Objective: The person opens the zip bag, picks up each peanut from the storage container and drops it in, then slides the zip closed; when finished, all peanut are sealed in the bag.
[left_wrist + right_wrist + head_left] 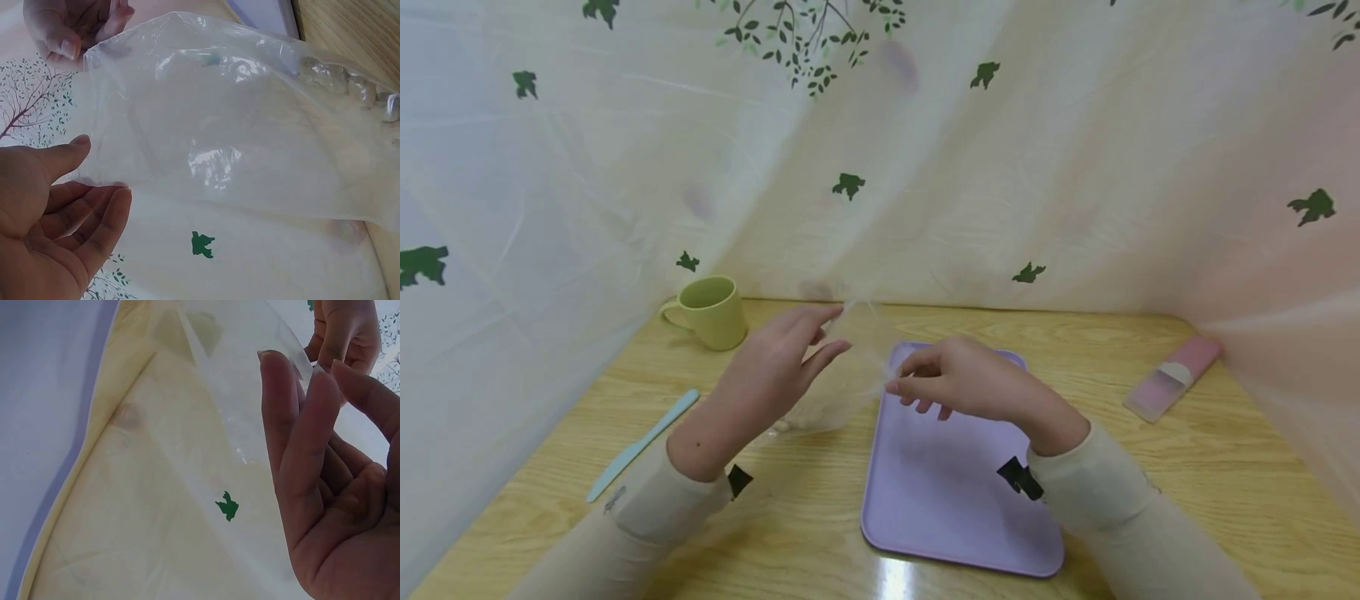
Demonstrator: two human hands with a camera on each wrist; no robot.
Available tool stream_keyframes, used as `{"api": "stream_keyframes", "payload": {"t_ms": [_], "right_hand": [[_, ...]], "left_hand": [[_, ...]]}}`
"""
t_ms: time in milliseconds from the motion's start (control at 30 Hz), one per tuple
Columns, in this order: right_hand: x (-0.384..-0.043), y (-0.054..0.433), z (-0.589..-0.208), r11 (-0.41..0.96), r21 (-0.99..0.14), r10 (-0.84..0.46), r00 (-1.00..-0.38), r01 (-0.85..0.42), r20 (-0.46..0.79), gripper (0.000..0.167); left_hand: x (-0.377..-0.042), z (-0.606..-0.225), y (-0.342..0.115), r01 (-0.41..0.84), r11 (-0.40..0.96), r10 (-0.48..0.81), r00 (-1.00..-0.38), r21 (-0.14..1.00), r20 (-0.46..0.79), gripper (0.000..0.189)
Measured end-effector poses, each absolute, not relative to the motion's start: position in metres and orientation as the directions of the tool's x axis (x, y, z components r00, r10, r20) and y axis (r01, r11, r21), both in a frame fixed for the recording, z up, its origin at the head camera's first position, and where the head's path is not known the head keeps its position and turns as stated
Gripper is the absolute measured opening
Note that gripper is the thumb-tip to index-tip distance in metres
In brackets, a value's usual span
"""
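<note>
In the head view a clear plastic bag point(842, 387) hangs between my hands, with some small pale things low inside it, too blurred to name. My right hand point(958, 379) pinches one upper corner of the bag, above the purple tray point(955, 492). At the other side of the bag's edge, the fingertips of my left hand point(778, 354) touch the film. The left wrist view shows this left thumb point(72, 153) raised apart from the loosely bent fingers. Across the right wrist view, the bag point(237, 381) stretches as a thin, see-through sheet.
A green mug point(711, 312) stands at the back left of the wooden table point(790, 533). Nearer lies a pale blue knife point(643, 446). On the right is a pink case point(1176, 379) with a clear end. Patterned curtains point(925, 208) enclose the back and sides.
</note>
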State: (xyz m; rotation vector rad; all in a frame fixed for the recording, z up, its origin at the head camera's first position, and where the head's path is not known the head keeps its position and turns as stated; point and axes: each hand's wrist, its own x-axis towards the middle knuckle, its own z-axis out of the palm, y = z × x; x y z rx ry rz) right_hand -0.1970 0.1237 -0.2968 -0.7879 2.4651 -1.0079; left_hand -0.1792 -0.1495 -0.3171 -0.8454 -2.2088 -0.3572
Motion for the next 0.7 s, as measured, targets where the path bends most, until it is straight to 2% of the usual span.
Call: {"api": "stream_keyframes", "payload": {"t_ms": [233, 333, 400, 533, 633, 700], "right_hand": [[-0.19, 0.119, -0.297, 0.567, -0.742, -0.576, -0.816, -0.359, -0.046, 0.017], [-0.188, 0.116, -0.297, 0.541, -0.765, -0.562, -0.827, -0.35, -0.02, 0.015], [-0.185, 0.115, -0.297, 0.513, -0.78, -0.563, -0.826, -0.358, 0.009, 0.013], [-0.177, 0.111, -0.294, 0.461, -0.775, -0.578, -0.809, -0.432, 0.107, 0.01], [-0.171, 0.109, -0.292, 0.442, -0.715, -0.607, -0.768, -0.542, 0.207, 0.01], [-0.169, 0.108, -0.294, 0.434, -0.665, -0.627, -0.734, -0.608, 0.262, 0.01]], "left_hand": [[-0.175, -0.317, -0.143, 0.651, 0.756, 0.46, -0.452, -0.069, 0.764, 0.052], [-0.173, -0.317, -0.143, 0.641, 0.766, 0.435, -0.465, -0.045, 0.771, 0.057], [-0.173, -0.315, -0.145, 0.622, 0.783, 0.39, -0.51, 0.015, 0.766, 0.062], [-0.177, -0.308, -0.156, 0.57, 0.757, 0.254, -0.706, 0.318, 0.661, 0.071], [-0.187, -0.305, -0.169, 0.544, 0.622, 0.238, -0.817, 0.563, 0.526, 0.065], [-0.195, -0.305, -0.177, 0.532, 0.511, 0.284, -0.846, 0.675, 0.452, 0.061]]}}
